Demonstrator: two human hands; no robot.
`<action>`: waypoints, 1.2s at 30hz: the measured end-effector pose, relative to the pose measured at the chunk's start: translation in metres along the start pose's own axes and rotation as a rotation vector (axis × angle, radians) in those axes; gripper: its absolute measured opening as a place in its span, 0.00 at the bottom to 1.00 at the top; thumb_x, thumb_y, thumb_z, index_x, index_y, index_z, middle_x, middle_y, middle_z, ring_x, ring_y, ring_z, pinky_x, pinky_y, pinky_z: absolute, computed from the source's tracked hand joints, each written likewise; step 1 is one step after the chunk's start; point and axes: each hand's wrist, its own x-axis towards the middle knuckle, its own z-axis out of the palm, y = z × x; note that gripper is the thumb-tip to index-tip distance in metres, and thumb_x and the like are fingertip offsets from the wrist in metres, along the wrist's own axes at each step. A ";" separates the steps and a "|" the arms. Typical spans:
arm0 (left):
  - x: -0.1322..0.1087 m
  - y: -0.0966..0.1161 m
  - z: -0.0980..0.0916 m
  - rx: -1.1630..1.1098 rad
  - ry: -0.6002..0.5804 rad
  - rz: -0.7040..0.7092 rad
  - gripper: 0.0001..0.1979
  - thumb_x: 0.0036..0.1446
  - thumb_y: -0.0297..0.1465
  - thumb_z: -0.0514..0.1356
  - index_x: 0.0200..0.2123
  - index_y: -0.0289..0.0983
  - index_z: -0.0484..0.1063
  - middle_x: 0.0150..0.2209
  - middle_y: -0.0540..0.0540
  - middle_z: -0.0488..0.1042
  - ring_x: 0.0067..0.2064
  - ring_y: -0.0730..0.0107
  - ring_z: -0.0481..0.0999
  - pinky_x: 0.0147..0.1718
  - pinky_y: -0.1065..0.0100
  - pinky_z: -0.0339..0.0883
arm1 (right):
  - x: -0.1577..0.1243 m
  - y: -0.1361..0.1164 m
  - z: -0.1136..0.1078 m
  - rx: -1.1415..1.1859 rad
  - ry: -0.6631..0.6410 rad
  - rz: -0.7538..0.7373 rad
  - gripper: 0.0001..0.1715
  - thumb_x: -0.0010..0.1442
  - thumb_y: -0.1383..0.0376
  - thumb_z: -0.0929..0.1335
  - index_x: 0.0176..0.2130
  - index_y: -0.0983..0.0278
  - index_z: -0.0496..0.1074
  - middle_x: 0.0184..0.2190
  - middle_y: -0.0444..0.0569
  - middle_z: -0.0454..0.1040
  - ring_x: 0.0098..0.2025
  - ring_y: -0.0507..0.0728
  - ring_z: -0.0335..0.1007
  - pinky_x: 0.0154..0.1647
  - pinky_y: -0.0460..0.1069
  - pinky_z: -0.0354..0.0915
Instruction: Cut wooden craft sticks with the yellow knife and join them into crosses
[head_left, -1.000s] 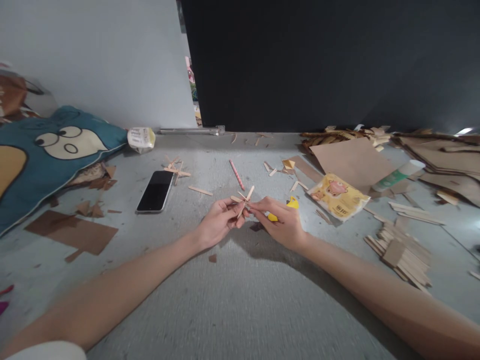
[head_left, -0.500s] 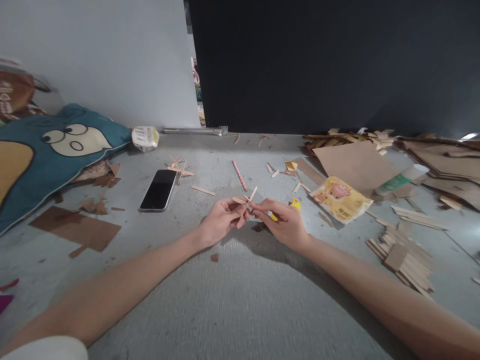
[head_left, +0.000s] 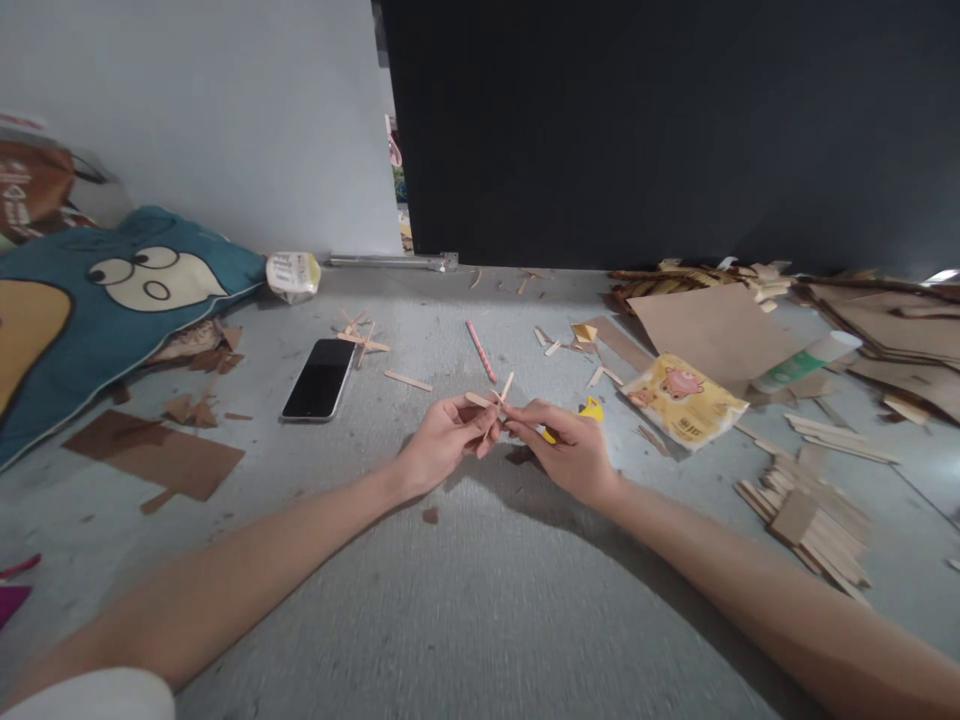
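My left hand is closed around some crossed thin wooden sticks, which look like craft sticks and poke out above the fingertips. Pressed up against the same sticks, the thumb and forefinger of my right hand pinch close to where they cross. What exactly lies between the right fingertips is too small to make out. Partly behind my right hand is a yellow object. Just beyond the fingertips lies a pink patterned pencil-like stick. A single wooden stick rests left of it.
On the left are a phone, crossed sticks, a brown cardboard piece and a blue cushion. To the right lie a yellow packet, a green-and-white tube and a pile of wooden strips. A black panel stands behind.
Both hands hold almost the same position on the crossed sticks. The whole view has shifted very slightly; nothing has been let go or picked up.
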 end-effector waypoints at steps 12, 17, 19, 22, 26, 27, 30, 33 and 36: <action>0.003 0.000 -0.001 -0.207 0.076 -0.068 0.04 0.61 0.27 0.68 0.35 0.30 0.80 0.32 0.45 0.75 0.30 0.77 0.70 0.34 0.72 0.65 | 0.001 0.002 -0.002 -0.007 -0.093 0.100 0.15 0.70 0.62 0.69 0.54 0.60 0.79 0.43 0.52 0.85 0.40 0.55 0.83 0.42 0.49 0.77; 0.002 0.005 0.001 -0.184 0.036 -0.060 0.05 0.57 0.25 0.70 0.38 0.31 0.81 0.33 0.47 0.74 0.30 0.78 0.70 0.34 0.72 0.65 | -0.001 0.001 0.002 0.157 -0.033 0.347 0.21 0.69 0.53 0.70 0.55 0.63 0.75 0.36 0.51 0.85 0.35 0.56 0.84 0.33 0.49 0.79; 0.002 0.004 0.001 -0.112 0.038 -0.020 0.08 0.56 0.27 0.72 0.39 0.32 0.81 0.33 0.48 0.74 0.28 0.79 0.70 0.33 0.72 0.64 | 0.002 -0.001 0.003 0.234 -0.049 0.433 0.20 0.68 0.50 0.70 0.47 0.64 0.77 0.31 0.50 0.84 0.30 0.55 0.82 0.30 0.47 0.78; 0.003 0.000 -0.002 -0.007 0.082 0.036 0.19 0.54 0.33 0.74 0.47 0.35 0.78 0.34 0.49 0.77 0.28 0.77 0.72 0.31 0.71 0.64 | 0.007 -0.006 0.002 0.312 -0.086 0.526 0.23 0.68 0.47 0.70 0.39 0.64 0.78 0.26 0.49 0.82 0.24 0.53 0.77 0.26 0.46 0.75; 0.004 -0.003 -0.004 0.065 0.115 0.013 0.20 0.54 0.41 0.74 0.42 0.33 0.77 0.31 0.47 0.78 0.27 0.74 0.74 0.27 0.70 0.62 | 0.012 -0.011 -0.001 0.379 -0.081 0.594 0.25 0.65 0.44 0.70 0.35 0.63 0.78 0.24 0.48 0.80 0.21 0.52 0.74 0.22 0.46 0.72; 0.004 -0.003 -0.004 0.071 0.109 -0.001 0.19 0.55 0.43 0.73 0.39 0.33 0.77 0.30 0.47 0.77 0.26 0.74 0.73 0.26 0.70 0.61 | 0.013 -0.011 -0.001 0.394 -0.089 0.603 0.25 0.65 0.44 0.70 0.35 0.63 0.78 0.25 0.48 0.80 0.21 0.52 0.74 0.22 0.47 0.72; 0.004 -0.003 -0.004 0.077 0.089 -0.005 0.19 0.56 0.44 0.72 0.32 0.33 0.78 0.27 0.48 0.74 0.24 0.76 0.70 0.25 0.71 0.58 | 0.013 -0.012 -0.002 0.431 -0.124 0.625 0.25 0.64 0.45 0.71 0.35 0.63 0.78 0.24 0.47 0.79 0.21 0.52 0.73 0.23 0.46 0.71; 0.004 -0.002 -0.004 0.096 0.101 0.011 0.19 0.55 0.44 0.72 0.28 0.33 0.78 0.24 0.50 0.70 0.23 0.78 0.64 0.23 0.71 0.54 | 0.013 -0.013 -0.001 0.451 -0.139 0.644 0.25 0.64 0.44 0.71 0.37 0.64 0.79 0.23 0.47 0.78 0.20 0.51 0.70 0.21 0.46 0.69; 0.004 -0.002 -0.003 0.115 0.115 0.009 0.19 0.56 0.44 0.71 0.27 0.33 0.78 0.22 0.52 0.64 0.23 0.79 0.59 0.23 0.71 0.51 | 0.013 -0.012 -0.002 0.433 -0.147 0.650 0.27 0.63 0.43 0.71 0.37 0.65 0.80 0.20 0.45 0.76 0.18 0.50 0.67 0.18 0.45 0.65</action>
